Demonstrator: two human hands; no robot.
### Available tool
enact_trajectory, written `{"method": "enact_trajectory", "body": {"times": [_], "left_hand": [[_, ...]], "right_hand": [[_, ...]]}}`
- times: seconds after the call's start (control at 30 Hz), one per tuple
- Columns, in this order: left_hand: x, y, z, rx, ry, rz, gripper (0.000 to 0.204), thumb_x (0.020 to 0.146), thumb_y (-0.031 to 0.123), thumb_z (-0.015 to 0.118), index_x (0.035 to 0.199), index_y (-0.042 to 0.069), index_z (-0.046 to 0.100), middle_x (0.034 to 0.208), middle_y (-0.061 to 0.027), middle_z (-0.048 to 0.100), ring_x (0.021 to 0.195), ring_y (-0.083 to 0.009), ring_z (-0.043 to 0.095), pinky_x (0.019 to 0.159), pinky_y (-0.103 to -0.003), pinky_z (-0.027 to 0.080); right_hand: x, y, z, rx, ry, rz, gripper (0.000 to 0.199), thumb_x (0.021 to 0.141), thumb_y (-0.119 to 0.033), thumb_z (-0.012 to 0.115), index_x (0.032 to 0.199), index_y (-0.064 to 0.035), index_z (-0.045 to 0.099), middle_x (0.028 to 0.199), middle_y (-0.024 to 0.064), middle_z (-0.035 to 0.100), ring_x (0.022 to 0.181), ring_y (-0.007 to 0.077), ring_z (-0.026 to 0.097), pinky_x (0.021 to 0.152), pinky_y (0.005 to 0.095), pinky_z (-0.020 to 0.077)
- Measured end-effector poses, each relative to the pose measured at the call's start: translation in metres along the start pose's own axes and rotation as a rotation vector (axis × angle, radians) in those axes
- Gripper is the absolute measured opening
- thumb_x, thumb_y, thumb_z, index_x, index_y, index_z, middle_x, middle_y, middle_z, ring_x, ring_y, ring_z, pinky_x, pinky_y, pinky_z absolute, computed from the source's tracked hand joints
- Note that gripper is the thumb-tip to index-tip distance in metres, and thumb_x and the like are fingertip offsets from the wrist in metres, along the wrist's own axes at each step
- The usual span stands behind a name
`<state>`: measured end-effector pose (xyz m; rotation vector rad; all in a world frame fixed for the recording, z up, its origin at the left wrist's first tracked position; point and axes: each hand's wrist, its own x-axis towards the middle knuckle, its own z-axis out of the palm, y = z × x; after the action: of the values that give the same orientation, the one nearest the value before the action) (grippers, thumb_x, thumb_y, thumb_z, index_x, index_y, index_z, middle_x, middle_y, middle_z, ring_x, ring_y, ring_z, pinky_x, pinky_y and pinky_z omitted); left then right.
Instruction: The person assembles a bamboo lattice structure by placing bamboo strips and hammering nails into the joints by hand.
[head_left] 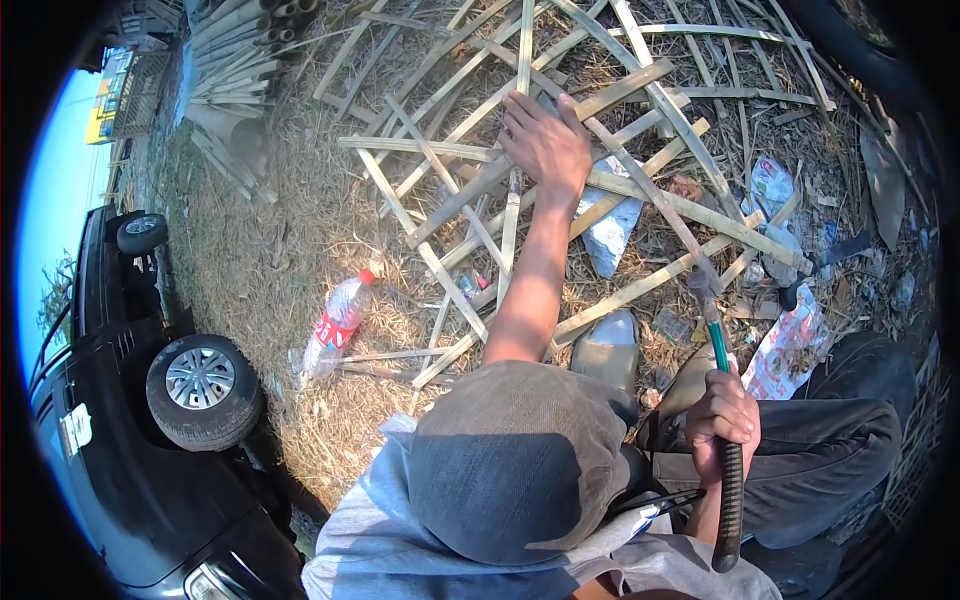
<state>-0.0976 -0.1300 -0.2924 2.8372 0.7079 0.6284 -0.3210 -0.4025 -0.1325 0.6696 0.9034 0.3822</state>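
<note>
My left hand (548,148) lies with its fingers spread on crossing strips of a split-bamboo lattice (700,212), pressing where several strips meet. The lattice rests on the ground in front of me, its strips crossing at slants with open gaps. In my right hand (722,415), closed round the ribbed black grip, is a hammer (718,345) with a green section above the grip. The hammer's metal end is up beside the lattice's near right part; its exact shape is hard to make out. A grey cap (520,460) covers part of the view below my left forearm.
A plastic bottle (340,322) with a red cap lies on dry grass to the left. A black vehicle (140,440) stands at the far left. Bamboo poles (235,50) are piled at the back left. A dark-handled blade (840,250) and plastic litter (790,345) lie at right.
</note>
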Motion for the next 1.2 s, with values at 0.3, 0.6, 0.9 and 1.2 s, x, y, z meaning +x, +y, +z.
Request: {"method": "enact_trajectory", "body": {"times": [0.3, 0.6, 0.9, 1.2], "left_hand": [[0.008, -0.011, 0.002, 0.077, 0.052, 0.002, 0.07, 0.1, 0.045, 0.036, 0.134, -0.016, 0.041, 0.13, -0.0292, 0.051, 0.114, -0.0412, 0.053, 0.095, -0.052, 0.038], [0.002, 0.007, 0.014, 0.065, 0.065, 0.045, 0.068, 0.099, 0.044, 0.039, 0.131, -0.016, 0.042, 0.125, -0.0289, 0.054, 0.11, -0.0408, 0.056, 0.093, -0.05, 0.04], [0.002, -0.002, 0.005, 0.03, 0.063, -0.004, 0.069, 0.101, 0.046, 0.032, 0.135, -0.014, 0.042, 0.132, -0.029, 0.051, 0.118, -0.0394, 0.052, 0.098, -0.054, 0.036], [0.001, -0.005, 0.003, 0.052, 0.076, -0.006, 0.064, 0.1, 0.038, 0.041, 0.134, -0.016, 0.043, 0.131, -0.0283, 0.053, 0.114, -0.0372, 0.054, 0.095, -0.046, 0.039]], "right_hand": [[-0.019, -0.012, -0.008, -0.054, 0.074, -0.139, 0.03, 0.103, -0.023, 0.045, 0.078, -0.0069, 0.044, 0.058, -0.001, 0.042, 0.046, 0.0077, 0.043, 0.039, 0.0208, 0.0424], [-0.009, -0.003, 0.004, -0.2, 0.0, -0.117, 0.031, 0.105, -0.022, 0.04, 0.078, -0.0073, 0.043, 0.058, -0.0013, 0.04, 0.044, 0.0073, 0.043, 0.038, 0.0208, 0.0413], [-0.021, -0.026, -0.018, 0.018, 0.06, -0.234, 0.024, 0.1, -0.012, 0.046, 0.076, -0.006, 0.043, 0.061, 0.0001, 0.044, 0.05, 0.0074, 0.046, 0.043, 0.0206, 0.0444], [0.005, -0.02, -0.02, -0.211, -0.141, 0.014, 0.029, 0.104, -0.025, 0.04, 0.084, -0.0054, 0.043, 0.064, 0.0033, 0.042, 0.054, 0.0144, 0.047, 0.046, 0.0283, 0.0436]]}}
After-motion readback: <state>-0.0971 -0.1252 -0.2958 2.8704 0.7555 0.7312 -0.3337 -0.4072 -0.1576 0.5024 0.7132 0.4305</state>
